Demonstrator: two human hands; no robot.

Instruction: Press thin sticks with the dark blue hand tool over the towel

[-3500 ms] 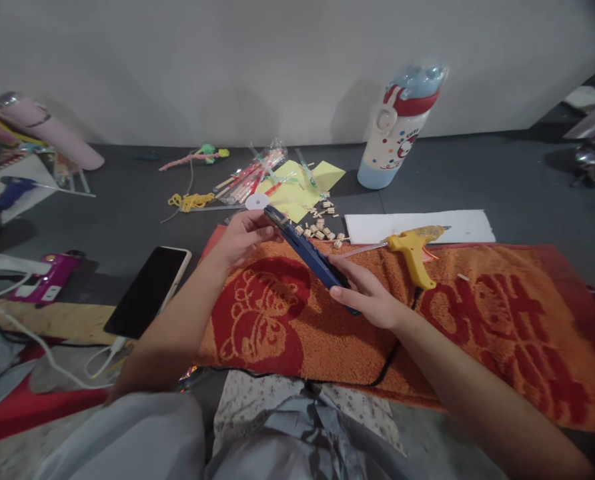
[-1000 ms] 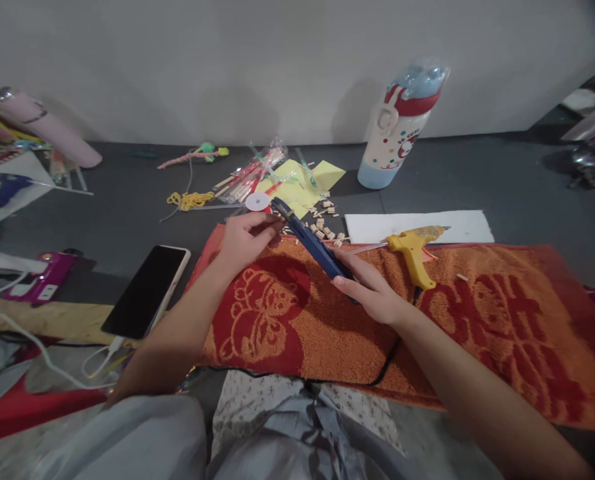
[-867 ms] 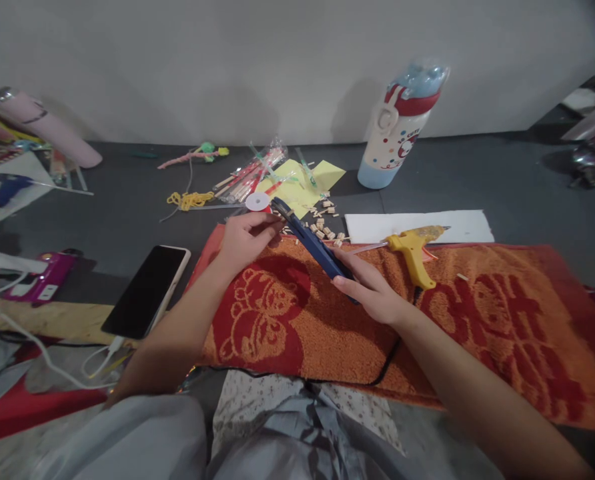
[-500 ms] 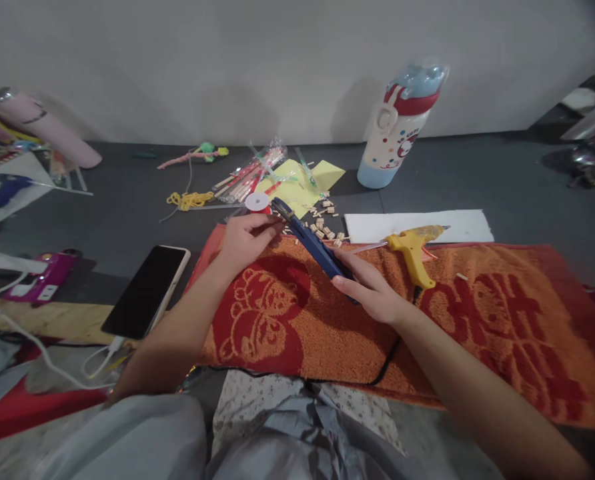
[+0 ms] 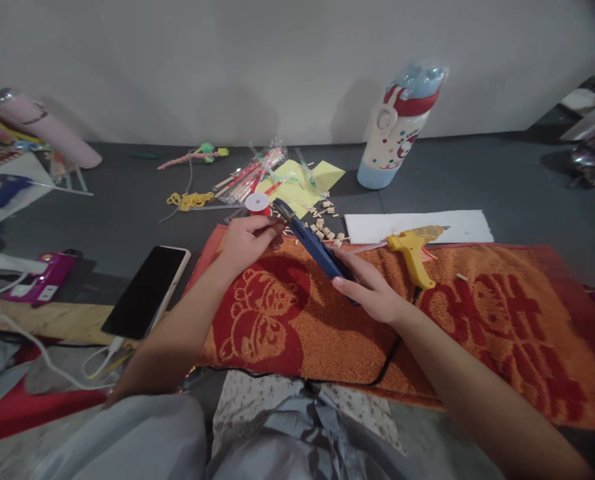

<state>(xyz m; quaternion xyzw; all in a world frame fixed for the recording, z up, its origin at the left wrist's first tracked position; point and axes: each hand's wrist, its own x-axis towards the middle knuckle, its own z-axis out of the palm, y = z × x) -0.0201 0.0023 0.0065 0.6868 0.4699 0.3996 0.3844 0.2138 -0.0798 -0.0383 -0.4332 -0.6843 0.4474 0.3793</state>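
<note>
In the head view, my right hand (image 5: 372, 290) is closed around the near end of a long dark blue hand tool (image 5: 317, 250). The tool points away and to the left, its far end showing a metal-looking part; I cannot tell its exact kind. My left hand (image 5: 250, 243) has thumb and fingers pinched together just beside that far end. What the pinch holds, if anything, is too small to make out. Short cut pieces of wooden stick (image 5: 322, 230) lie scattered beyond the tool. Both hands are over an orange and red towel (image 5: 347, 347).
A yellow glue gun (image 5: 412, 250) rests on the towel by a white board (image 5: 457, 223). Behind are a red spool (image 5: 258, 203), yellow paper (image 5: 327, 175), bagged sticks (image 5: 252, 173) and a bottle (image 5: 392, 140). A phone (image 5: 147, 290) on a cable lies left.
</note>
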